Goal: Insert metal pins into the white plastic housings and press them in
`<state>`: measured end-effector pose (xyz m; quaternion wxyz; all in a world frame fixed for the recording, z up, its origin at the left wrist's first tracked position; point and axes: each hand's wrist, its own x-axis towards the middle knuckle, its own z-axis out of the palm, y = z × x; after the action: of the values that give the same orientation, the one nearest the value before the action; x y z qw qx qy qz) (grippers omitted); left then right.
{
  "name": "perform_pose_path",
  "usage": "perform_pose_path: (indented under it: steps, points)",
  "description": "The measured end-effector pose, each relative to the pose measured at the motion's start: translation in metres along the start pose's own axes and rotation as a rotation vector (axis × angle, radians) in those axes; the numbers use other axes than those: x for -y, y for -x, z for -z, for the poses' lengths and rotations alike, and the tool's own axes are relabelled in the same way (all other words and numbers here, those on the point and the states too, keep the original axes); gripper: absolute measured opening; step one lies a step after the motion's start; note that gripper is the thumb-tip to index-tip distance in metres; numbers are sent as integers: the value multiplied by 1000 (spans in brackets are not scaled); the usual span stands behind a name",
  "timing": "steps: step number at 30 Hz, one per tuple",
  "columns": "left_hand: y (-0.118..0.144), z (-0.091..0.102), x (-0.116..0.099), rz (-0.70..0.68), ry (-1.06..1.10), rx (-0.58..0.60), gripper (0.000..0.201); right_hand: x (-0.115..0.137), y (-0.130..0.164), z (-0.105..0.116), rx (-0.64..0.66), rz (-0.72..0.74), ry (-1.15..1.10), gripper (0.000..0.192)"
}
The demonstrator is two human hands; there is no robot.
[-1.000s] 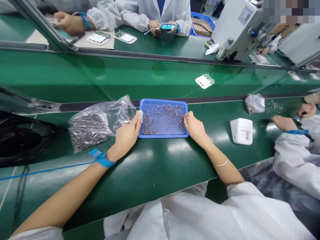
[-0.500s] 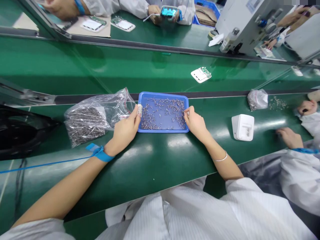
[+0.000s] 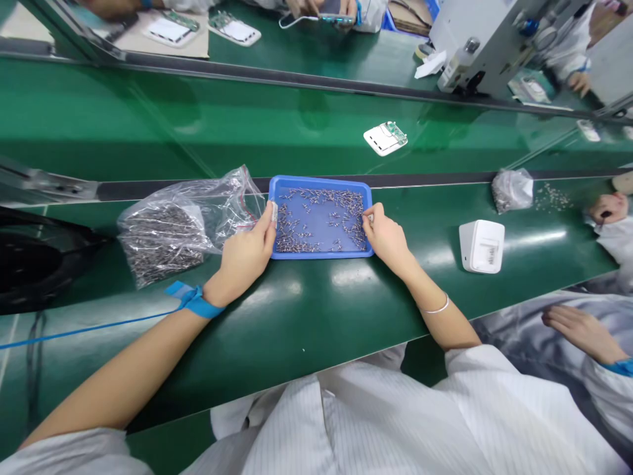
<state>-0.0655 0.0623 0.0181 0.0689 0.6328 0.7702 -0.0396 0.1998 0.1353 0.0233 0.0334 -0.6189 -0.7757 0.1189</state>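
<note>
A shallow blue tray (image 3: 321,255) lies before me on the green bench, with many small metal screws (image 3: 301,247) scattered over its bottom, thickest along the sides and the near left corner. My left hand (image 3: 246,256) is closed on the tray's left rim, thumb on top, by a small white label. On the opposite rim, my right hand (image 3: 386,237) pinches the tray's right side. Left of the tray, close to my left hand, rests a clear zip bag (image 3: 165,241) full of similar screws. A blue band with a cord circles my left wrist.
Beyond the bench's dark rail, a white device with a circuit board (image 3: 386,138) lies on the green belt. To the right are a white box-shaped device (image 3: 482,247), a small bag (image 3: 513,190) and a co-worker's hands (image 3: 583,330). A black object (image 3: 44,257) stands at left.
Some screws in the tray have shifted, with small clusters now nearer its middle. Both my hands keep hold of the rims. The device on the belt sits further left; a co-worker's hand at right has lifted off the bench.
</note>
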Motion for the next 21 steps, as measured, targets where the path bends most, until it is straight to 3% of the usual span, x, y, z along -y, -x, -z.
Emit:
perform_pose_path:
  steps: [7, 14, 21]
  points:
    - [1, -4, 0, 17, 22, -38, 55, 6, 6, 4, -248, 98, 71, 33]
    - [1, -4, -2, 3, 40, -44, 56, 39, 9, -4, -115, 357, 128, 42]
    - [1, -4, -2, -4, 49, -22, 55, 50, 5, -1, -71, 347, 151, 42]
